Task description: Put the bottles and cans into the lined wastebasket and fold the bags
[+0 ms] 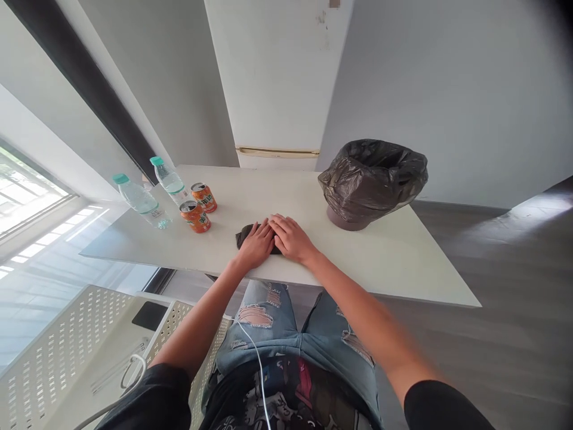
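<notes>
A small dark cloth-like thing [244,235] lies on the white table [394,257] near its front edge. My left hand [256,245] rests flat on it, fingers stretched out. My right hand [292,237] lies flat beside the left, fingers spread, over the right part of the dark thing. Most of that thing is hidden under both hands. Neither hand grips anything.
Two water bottles [142,201] [169,178] with green caps and two orange cans [196,215] [205,197] stand at the table's left. A bin lined with a black bag [371,179] sits at the right. A white fridge [277,89] stands behind; a perforated white cart [89,352] is at lower left.
</notes>
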Available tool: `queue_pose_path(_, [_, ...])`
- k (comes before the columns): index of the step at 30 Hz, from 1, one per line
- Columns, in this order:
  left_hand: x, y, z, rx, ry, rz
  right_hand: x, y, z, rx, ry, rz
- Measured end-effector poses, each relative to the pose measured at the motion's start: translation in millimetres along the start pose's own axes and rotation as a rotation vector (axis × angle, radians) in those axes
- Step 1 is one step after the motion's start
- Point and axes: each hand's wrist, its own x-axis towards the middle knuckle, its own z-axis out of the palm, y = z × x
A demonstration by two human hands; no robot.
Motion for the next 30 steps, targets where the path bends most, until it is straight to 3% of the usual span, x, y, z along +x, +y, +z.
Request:
queue_pose_path(5, [4, -7, 11.5, 0.006, -0.098, 0.006, 2, -1, 12, -0.065, -0.188, 0.128])
queue_pose_path(13, [3, -8, 12.8, -0.011, -0.100, -0.023, 0, -2, 14, -0.075, -0.213, 0.233])
queue_pose_path(20, [-4, 1, 17.9, 0.028, -0.008, -0.090, -2, 0, 19, -0.091, -0.231, 0.230])
queue_pose_path(30, [-11, -6, 16.8, 0.075, -0.014, -0.203, -4, 2, 22, -0.108, -0.251, 0.210])
